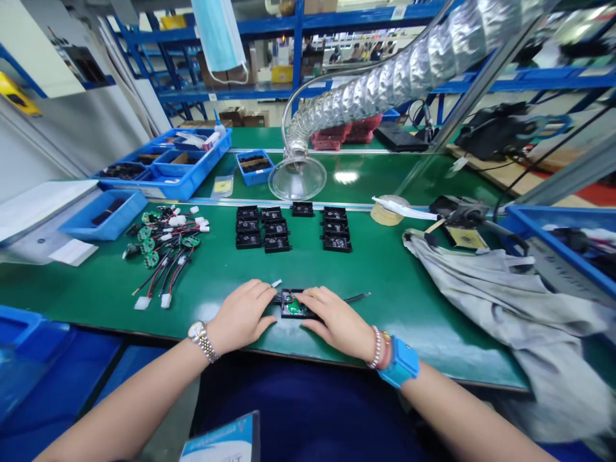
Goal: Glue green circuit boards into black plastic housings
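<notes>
Taking the black box [291,316] as the clock's hub, with twelve straight ahead. Lying open side up near the front edge of the green table [206,276], between both hands, and carrying a green circuit board [294,309] inside. Holding the left hand [240,316] at nine, fingers close together over dark wires at that end of the box, thumb set apart below; cannot tell whether pinching the wires or only resting on them. Holding the right hand [339,321] between three and four, fingertips over the board, thumb just beside the near edge; cannot tell whether gripping or merely steadying the box. Can see a black cable [357,298] sticking out toward three, and a white plug [276,283] just beside the left fingertips. Wearing a watch [197,331] on the left wrist and a blue band [402,362] on the right.

Can see more black cases [336,229] lined up in columns from eleven to one, with a single case at twelve. Can see wired green boards [148,246] heaped between nine and ten, a blue bin [128,215] at ten, a clear funnel [298,183] at twelve beyond the cases, a tape roll [386,218] between one and two, and grey cloth [462,276] near three.
</notes>
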A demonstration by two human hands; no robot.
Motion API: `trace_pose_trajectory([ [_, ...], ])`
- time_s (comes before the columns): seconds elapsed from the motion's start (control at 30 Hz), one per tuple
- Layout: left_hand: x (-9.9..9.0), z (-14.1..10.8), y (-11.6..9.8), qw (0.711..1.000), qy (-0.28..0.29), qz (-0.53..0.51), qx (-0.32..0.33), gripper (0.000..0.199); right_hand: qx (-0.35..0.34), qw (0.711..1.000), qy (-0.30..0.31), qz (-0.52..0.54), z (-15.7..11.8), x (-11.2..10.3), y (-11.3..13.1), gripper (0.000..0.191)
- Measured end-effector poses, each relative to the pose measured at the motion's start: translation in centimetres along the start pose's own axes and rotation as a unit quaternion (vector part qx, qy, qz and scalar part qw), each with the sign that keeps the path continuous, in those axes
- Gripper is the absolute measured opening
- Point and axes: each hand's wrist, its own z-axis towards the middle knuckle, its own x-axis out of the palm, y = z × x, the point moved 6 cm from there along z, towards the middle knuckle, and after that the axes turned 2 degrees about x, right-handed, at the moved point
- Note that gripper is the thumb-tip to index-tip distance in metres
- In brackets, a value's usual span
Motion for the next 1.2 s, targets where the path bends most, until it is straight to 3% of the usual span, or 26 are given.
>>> trace_pose_trajectory([
  [0.1, 0.3, 0.6, 0.3, 0.999, 0.017, -0.028, -0.001, 0.05, 0.021, 0.999, 0.027, -0.037, 0.5, 0.5, -0.1, 0.037],
  [0.2, 1.2, 1.3, 0.1, 0.998, 0.042, -0.047, 0.0, 0.047, 0.029, 0.996, 0.051, -0.065, 0.7, 0.8, 0.0, 0.032],
  [0.4, 2.5, -0.4, -4.1, 0.991, 0.091, -0.092, 0.033, 0.049, -0.004, 0.994, 0.106, -0.023, -3.6, 0.8, 1.8, 0.036],
  [0.5, 2.7, -1.4, -5.8, 0.984, 0.112, -0.131, 0.045, 0.057, -0.012, 0.992, 0.128, -0.002, -5.6, -0.2, 2.3, 0.043],
  [0.6, 1.7, -1.3, -5.4, 0.973, 0.113, -0.191, 0.061, 0.061, -0.049, 0.993, 0.097, 0.043, -4.9, -2.8, 1.0, 0.031],
  [0.67, 0.5, -0.6, -4.1, 0.966, 0.101, -0.23, 0.058, 0.055, -0.032, 0.999, 0.019, 0.039, -2.9, -5.0, -2.2, 0.026],
  [0.77, -0.7, 0.7, -1.1, 0.975, 0.068, -0.211, 0.008, 0.041, 0.063, 0.991, -0.092, -0.072, 0.3, -6.9, -9.0, 0.03],
  [0.83, -0.9, 1.1, 1.2, 0.986, 0.043, -0.154, -0.035, 0.033, 0.095, 0.981, -0.098, -0.135, 2.1, -6.5, -12.3, 0.027],
  [0.9, -0.9, 0.8, 3.8, 0.992, 0.019, -0.095, -0.078, 0.029, 0.07, 0.983, -0.08, -0.149, 3.3, -5.6, -13.1, 0.024],
  [0.97, -1.1, -0.2, 6.8, 0.991, -0.003, -0.039, -0.127, 0.024, 0.018, 0.989, -0.086, -0.123, 3.3, -5.1, -11.4, 0.026],
  [1.07, -2.5, -2.7, 11.9, 0.971, -0.041, 0.033, -0.232, 0.02, -0.064, 0.99, -0.108, -0.063, 1.8, -4.9, -6.1, 0.027],
  [1.2, -4.9, -6.2, 18.4, 0.9, -0.101, 0.061, -0.419, 0.019, -0.091, 0.993, -0.069, -0.032, 0.1, -2.8, -0.1, 0.033],
])
